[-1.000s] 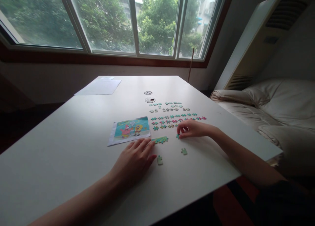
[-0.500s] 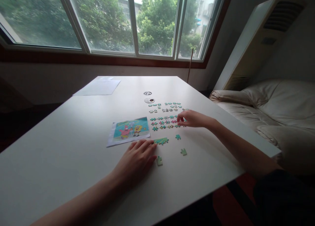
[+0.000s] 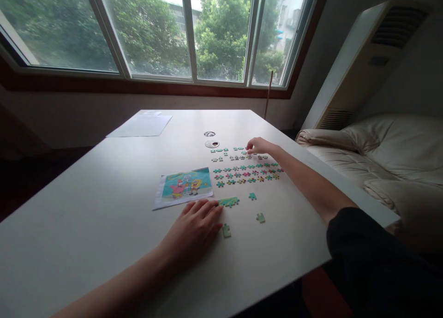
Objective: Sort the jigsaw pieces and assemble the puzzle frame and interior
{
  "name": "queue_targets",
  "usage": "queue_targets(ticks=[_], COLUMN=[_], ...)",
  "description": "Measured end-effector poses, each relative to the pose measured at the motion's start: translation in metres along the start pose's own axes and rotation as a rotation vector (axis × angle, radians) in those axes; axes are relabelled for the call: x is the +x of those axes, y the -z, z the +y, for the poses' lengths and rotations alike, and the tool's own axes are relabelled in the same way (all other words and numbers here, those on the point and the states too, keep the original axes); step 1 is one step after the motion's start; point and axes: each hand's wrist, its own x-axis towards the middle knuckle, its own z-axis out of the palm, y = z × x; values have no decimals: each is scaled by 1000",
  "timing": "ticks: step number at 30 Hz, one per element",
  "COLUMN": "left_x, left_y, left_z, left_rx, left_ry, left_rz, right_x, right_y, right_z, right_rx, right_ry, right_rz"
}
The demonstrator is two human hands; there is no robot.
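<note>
My left hand point(image 3: 199, 222) lies flat on the white table point(image 3: 114, 244), its fingers stretched out. Its fingertips touch the left end of a joined strip of green jigsaw pieces point(image 3: 229, 201). A loose green corner-like piece point(image 3: 226, 230) sits beside its thumb. Farther off, my right hand point(image 3: 260, 146) hovers over the back rows of loose jigsaw pieces point(image 3: 238, 158), fingers bent downward, thumb and forefinger slightly apart. I make out no piece between them. Two more loose pieces, a teal one point(image 3: 252, 196) and a pale green one point(image 3: 260, 218), lie right of the strip.
A printed cartoon picture point(image 3: 187, 185) on paper lies left of the piece rows. Two round flat items point(image 3: 212, 144) are behind them. White sheets point(image 3: 141, 125) rest at the far left corner. A pale sofa point(image 3: 360, 147) stands beyond the table's right edge.
My right hand has moved away from me, from the nearer rows of pieces to the back rows. My left hand stays at the joined strip. The view has shifted slightly.
</note>
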Motion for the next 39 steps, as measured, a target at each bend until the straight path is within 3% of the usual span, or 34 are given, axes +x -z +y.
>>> queue_targets(ticks=[10, 16, 21, 25, 30, 39], left_x=[-2, -1, -1, -1, -1, 0], left_y=[0, 1, 0, -1, 0, -2], left_z=[1, 0, -1, 0, 0, -1], left_rx=[-17, -11, -12, -23, -23, -14], left_ry=[11, 13, 5, 7, 10, 0], left_rz=[-11, -20, -3, 13, -5, 28], right_x=[14, 3, -35, -85, -140, -161], right_y=[6, 7, 9, 8, -3, -17], right_z=[9, 6, -10, -27, -43, -46], right_rx=[91, 201, 321, 495, 554, 399], right_ry=[-75, -66, 50, 193, 205, 131], right_rz=[-146, -65, -23, -95, -184, -103])
